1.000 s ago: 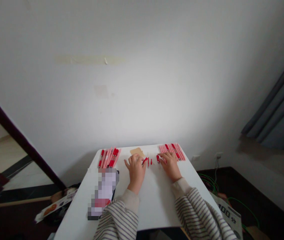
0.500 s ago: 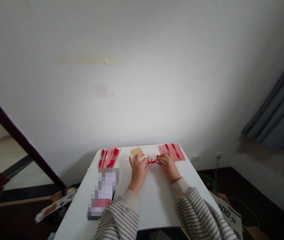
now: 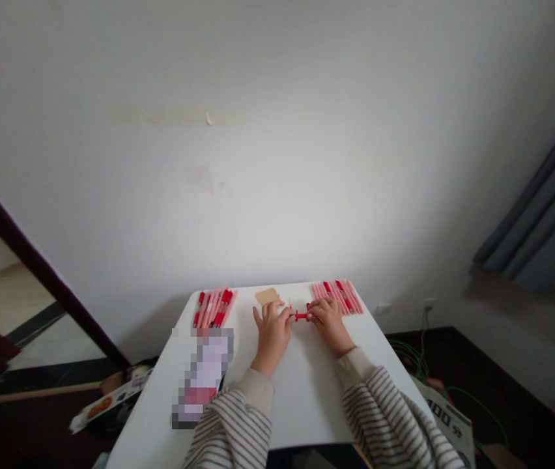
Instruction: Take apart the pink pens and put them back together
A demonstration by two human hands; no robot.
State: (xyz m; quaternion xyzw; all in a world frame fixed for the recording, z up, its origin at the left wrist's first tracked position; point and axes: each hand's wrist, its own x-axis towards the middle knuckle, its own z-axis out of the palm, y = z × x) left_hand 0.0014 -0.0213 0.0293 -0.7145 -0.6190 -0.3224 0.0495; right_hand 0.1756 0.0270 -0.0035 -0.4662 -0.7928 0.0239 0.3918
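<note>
A red pen (image 3: 301,316) lies level between my two hands, above the white table (image 3: 307,391). My left hand (image 3: 273,335) pinches its left end between thumb and finger, the other fingers raised. At the other end, my right hand (image 3: 329,324) is closed round the pen, its fingertips hiding part of it. Just behind the pen is a small thin item (image 3: 290,303) with an orange-red bit, too small to name. A tan piece (image 3: 266,296), like paper or card, lies beyond my left hand.
Several pink and red pens (image 3: 215,309) lie in a loose bunch at the table's back left. Another row of pens (image 3: 337,298) sits at the back right. A pixelated flat object (image 3: 204,378) lies by my left sleeve. The wall (image 3: 277,195) rises behind the table.
The pen has turned from a slight tilt to nearly level, its left end now in line with my left fingertips. Both hands have barely moved.
</note>
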